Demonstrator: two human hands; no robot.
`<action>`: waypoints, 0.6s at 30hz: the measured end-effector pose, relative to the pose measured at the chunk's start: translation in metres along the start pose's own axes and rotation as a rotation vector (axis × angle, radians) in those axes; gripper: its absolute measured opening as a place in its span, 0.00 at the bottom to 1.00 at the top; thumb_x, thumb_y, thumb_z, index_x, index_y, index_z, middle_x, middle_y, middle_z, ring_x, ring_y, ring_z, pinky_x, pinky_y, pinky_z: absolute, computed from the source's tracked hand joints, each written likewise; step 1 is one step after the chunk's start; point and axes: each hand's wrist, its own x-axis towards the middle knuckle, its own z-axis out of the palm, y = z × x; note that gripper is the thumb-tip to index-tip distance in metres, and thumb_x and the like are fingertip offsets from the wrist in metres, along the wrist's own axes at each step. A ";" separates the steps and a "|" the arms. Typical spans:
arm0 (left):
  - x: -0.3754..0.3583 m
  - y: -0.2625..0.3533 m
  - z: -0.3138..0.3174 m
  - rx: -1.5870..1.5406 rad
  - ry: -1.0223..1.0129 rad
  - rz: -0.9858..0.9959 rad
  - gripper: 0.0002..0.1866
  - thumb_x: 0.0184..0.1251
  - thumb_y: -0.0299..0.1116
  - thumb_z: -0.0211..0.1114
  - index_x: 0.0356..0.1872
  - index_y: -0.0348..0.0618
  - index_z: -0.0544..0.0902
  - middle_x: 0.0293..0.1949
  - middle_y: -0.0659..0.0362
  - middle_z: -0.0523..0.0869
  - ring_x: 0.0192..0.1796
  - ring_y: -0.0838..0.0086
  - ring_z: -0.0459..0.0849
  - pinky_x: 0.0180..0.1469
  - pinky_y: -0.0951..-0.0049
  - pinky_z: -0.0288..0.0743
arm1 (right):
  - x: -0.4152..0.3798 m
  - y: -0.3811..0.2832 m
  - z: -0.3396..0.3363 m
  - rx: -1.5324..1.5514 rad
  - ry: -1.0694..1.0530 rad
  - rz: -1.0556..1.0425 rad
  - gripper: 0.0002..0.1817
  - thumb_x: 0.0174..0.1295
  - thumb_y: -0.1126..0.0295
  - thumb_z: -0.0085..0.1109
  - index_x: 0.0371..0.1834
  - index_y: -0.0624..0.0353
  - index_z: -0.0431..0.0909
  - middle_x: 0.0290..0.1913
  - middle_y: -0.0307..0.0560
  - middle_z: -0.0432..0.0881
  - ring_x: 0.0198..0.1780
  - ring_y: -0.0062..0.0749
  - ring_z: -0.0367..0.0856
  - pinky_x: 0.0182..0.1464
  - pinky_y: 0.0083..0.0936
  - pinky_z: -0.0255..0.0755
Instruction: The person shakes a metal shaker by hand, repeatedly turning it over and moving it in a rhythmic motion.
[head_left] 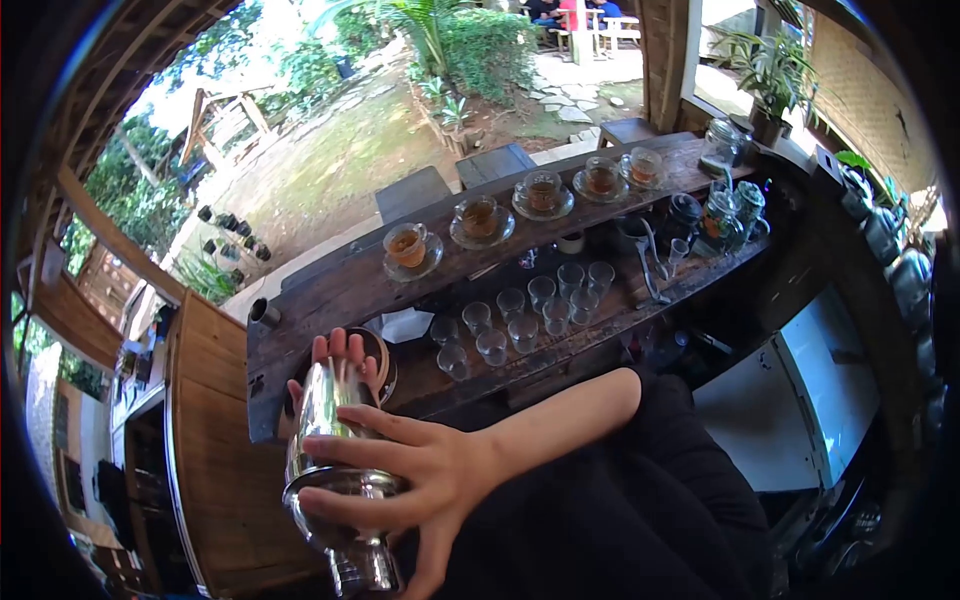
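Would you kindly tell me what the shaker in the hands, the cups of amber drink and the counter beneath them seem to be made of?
Shaker: metal, probably stainless steel, polished; it has mirror-like reflections.
Cups: smooth and clear, most likely glass; their see-through walls suggest it, though clear plastic isn't excluded.
Counter: apparently wood, dark and worn, judging by its uneven brown, streaky surface.

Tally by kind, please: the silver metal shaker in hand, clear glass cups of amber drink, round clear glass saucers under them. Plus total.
Silver metal shaker: 1
Clear glass cups of amber drink: 5
Round clear glass saucers: 5
Total: 11
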 end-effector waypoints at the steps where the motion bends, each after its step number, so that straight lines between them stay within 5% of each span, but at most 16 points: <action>1: -0.007 0.004 -0.006 0.036 0.203 -0.015 0.33 0.69 0.54 0.54 0.70 0.50 0.62 0.74 0.57 0.57 0.77 0.65 0.48 0.75 0.56 0.44 | -0.002 0.014 0.004 -0.106 0.033 -0.145 0.29 0.43 0.50 0.66 0.53 0.23 0.70 0.61 0.55 0.70 0.52 0.55 0.75 0.56 0.51 0.69; 2: 0.003 -0.006 0.010 -0.432 0.717 0.122 0.32 0.70 0.53 0.52 0.71 0.52 0.60 0.73 0.58 0.57 0.77 0.67 0.47 0.75 0.55 0.42 | -0.008 0.038 0.014 -0.215 0.062 -0.287 0.27 0.47 0.52 0.65 0.53 0.22 0.69 0.60 0.54 0.72 0.52 0.55 0.78 0.52 0.45 0.76; 3: 0.003 -0.005 0.009 -0.446 0.718 0.101 0.32 0.70 0.53 0.52 0.71 0.52 0.60 0.73 0.58 0.57 0.77 0.67 0.47 0.75 0.55 0.42 | -0.019 0.062 0.025 -0.353 0.001 -0.275 0.25 0.47 0.58 0.67 0.50 0.25 0.72 0.57 0.54 0.72 0.53 0.54 0.76 0.50 0.42 0.76; 6: -0.002 -0.001 0.003 -0.271 0.499 -0.021 0.32 0.71 0.53 0.50 0.71 0.52 0.60 0.74 0.58 0.57 0.77 0.67 0.46 0.75 0.55 0.42 | -0.002 0.053 0.011 -0.187 -0.036 0.103 0.27 0.48 0.62 0.63 0.52 0.23 0.70 0.55 0.54 0.72 0.52 0.55 0.75 0.47 0.47 0.76; 8: -0.008 0.002 -0.003 -0.176 0.339 -0.088 0.31 0.71 0.53 0.50 0.71 0.52 0.60 0.74 0.58 0.57 0.77 0.67 0.46 0.75 0.55 0.42 | 0.009 0.034 0.005 -0.355 0.051 -0.183 0.27 0.46 0.60 0.64 0.52 0.22 0.71 0.56 0.54 0.71 0.52 0.57 0.75 0.47 0.46 0.76; 9: -0.010 0.003 -0.005 -0.121 0.260 -0.106 0.31 0.72 0.53 0.49 0.71 0.52 0.60 0.74 0.59 0.57 0.77 0.67 0.46 0.75 0.55 0.42 | 0.010 0.010 -0.010 -0.113 0.012 -0.052 0.27 0.46 0.60 0.64 0.52 0.20 0.70 0.56 0.54 0.71 0.51 0.58 0.75 0.47 0.46 0.76; 13: -0.009 -0.009 -0.019 0.163 0.091 -0.077 0.30 0.73 0.52 0.45 0.72 0.53 0.58 0.74 0.59 0.55 0.77 0.67 0.46 0.75 0.55 0.43 | -0.029 0.061 0.024 -0.357 0.057 -0.186 0.26 0.46 0.62 0.63 0.50 0.19 0.71 0.58 0.53 0.70 0.52 0.58 0.74 0.48 0.46 0.75; 16: -0.002 -0.017 -0.027 0.228 -0.034 -0.066 0.32 0.74 0.54 0.40 0.73 0.51 0.53 0.75 0.59 0.52 0.77 0.67 0.46 0.75 0.55 0.44 | -0.012 0.055 0.014 -0.257 -0.041 0.097 0.25 0.48 0.63 0.64 0.51 0.25 0.73 0.59 0.57 0.68 0.56 0.60 0.72 0.53 0.50 0.71; 18: 0.002 -0.018 -0.031 0.262 -0.123 -0.075 0.33 0.74 0.55 0.36 0.74 0.51 0.49 0.75 0.58 0.50 0.77 0.68 0.46 0.75 0.55 0.45 | -0.003 0.025 0.001 -0.165 0.008 0.031 0.24 0.48 0.63 0.65 0.51 0.28 0.73 0.59 0.58 0.68 0.57 0.61 0.71 0.54 0.51 0.70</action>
